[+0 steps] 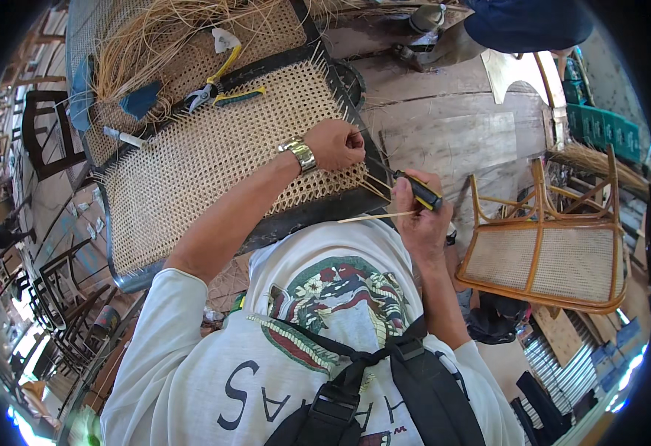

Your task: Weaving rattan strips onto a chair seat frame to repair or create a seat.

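A woven cane panel [214,160] in a dark frame [284,223] lies in front of me, with loose strand ends sticking out along its right edge. My left hand [335,146], with a gold watch [298,154] on its wrist, rests at that edge with curled fingers; what they pinch is hidden. Just right of the frame's corner, my right hand [423,223] grips a screwdriver-like tool [420,192] with a black and yellow handle. Its thin shank points toward my left hand, and its tip is hard to make out. A pale cane strand [374,217] also sticks out from my right fingers.
Yellow-handled cutting pliers [225,68] and a white tube [123,137] lie on the cane, with a loose strand bundle [143,44] beyond. A cane-seated wooden chair [541,253] lies at right. Another person's leg [448,48] shows at the top. Dark chair frames [47,134] stand left.
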Demonstrator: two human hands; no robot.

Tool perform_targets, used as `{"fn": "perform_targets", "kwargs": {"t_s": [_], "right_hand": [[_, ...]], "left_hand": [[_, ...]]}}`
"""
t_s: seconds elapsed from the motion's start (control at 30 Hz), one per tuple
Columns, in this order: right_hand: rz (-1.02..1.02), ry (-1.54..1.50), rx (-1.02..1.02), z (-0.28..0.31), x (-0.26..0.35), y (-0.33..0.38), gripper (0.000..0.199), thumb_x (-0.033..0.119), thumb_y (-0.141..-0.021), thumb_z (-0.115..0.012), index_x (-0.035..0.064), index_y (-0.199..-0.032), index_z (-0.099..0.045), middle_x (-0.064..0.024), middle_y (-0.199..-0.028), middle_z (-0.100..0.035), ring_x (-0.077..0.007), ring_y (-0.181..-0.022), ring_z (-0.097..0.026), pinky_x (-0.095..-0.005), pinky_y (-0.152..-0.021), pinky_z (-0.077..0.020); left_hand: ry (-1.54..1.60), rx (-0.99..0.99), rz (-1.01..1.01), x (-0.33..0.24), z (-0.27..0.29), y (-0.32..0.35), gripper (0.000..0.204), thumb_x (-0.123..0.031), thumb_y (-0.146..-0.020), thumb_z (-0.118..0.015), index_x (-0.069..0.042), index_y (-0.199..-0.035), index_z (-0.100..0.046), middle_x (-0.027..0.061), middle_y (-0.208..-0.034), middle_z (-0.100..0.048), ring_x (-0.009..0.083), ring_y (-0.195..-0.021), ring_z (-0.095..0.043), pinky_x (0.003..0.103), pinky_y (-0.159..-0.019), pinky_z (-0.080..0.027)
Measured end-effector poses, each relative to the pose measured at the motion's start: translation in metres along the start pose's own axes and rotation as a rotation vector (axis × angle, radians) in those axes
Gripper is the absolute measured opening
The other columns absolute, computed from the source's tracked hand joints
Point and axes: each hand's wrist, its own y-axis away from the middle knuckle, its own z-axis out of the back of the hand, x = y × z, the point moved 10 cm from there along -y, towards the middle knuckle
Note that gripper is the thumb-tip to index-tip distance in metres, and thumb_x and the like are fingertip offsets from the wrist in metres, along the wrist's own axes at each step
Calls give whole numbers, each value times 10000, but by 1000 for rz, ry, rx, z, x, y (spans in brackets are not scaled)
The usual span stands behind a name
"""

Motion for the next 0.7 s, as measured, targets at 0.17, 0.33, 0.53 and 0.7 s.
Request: {"fn": "perform_targets", "kwargs": {"t_s": [0.17,0.33,0.53,0.7], "right_hand": [[99,135,112,-11,24,8,224,100,-895,-732,41,-1081,-621,-109,-853,-658,-233,-650,-666,-300,-580,-506],[141,132,88,-9,30,10,259,93,-883,-742,39,-1096,-606,-133,-904,-669,-319,-750,-695,-343,-649,-542],[172,101,80,-15,32,8,255,95,-883,-741,37,-1090,-605,-144,-916,-669,-335,-757,-693,-361,-650,-544],[198,146,112,-23,40,6,238,113,-888,-734,36,-1070,-601,-159,-910,-661,-368,-757,-681,-388,-638,-540]], "left_hand": [[75,37,109,10,-4,-4,261,-333,-718,-725,-82,-790,-723,64,-710,-712,206,-632,-666,341,-630,-535],[-13,49,181,1,1,-5,293,-308,-730,-736,-26,-805,-705,62,-683,-682,141,-610,-618,311,-598,-504],[88,14,62,9,0,-1,312,-324,-767,-755,-24,-838,-712,71,-706,-689,141,-627,-627,317,-613,-510],[202,45,14,14,0,2,293,-326,-779,-758,-45,-855,-728,42,-753,-714,139,-676,-643,310,-667,-516]]}}
